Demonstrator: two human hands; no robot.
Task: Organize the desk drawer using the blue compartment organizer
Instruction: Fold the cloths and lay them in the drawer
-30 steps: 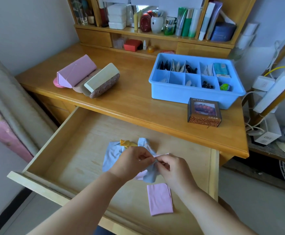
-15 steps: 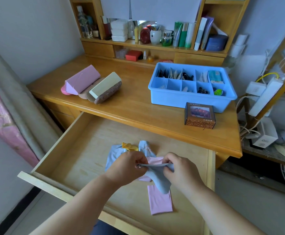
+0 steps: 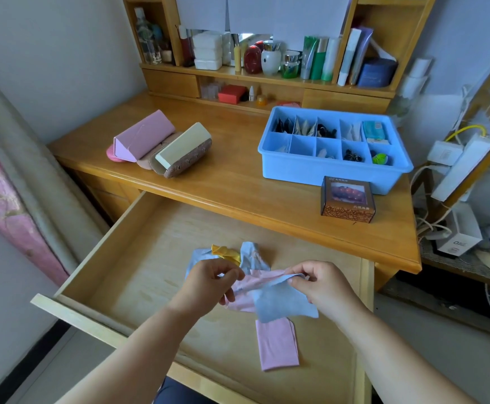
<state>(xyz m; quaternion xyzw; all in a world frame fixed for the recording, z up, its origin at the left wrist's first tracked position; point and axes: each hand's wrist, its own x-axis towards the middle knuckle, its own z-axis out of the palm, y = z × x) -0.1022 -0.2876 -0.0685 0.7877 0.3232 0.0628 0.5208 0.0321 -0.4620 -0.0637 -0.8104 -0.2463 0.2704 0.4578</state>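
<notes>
The small white box-shaped device (image 3: 459, 233) on the right-hand shelf bears a dark logo, too blurred to read.

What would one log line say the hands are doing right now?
stage: sorting cloths | left hand: pinches blue cloth | right hand: pinches blue cloth | where: over open drawer | organizer: on desk

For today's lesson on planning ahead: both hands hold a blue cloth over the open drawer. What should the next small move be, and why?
Probably fold the blue cloth in half. The left hand and right hand pinch its top edge and it hangs open, while a pink cloth already lies folded flat in the drawer.
</notes>
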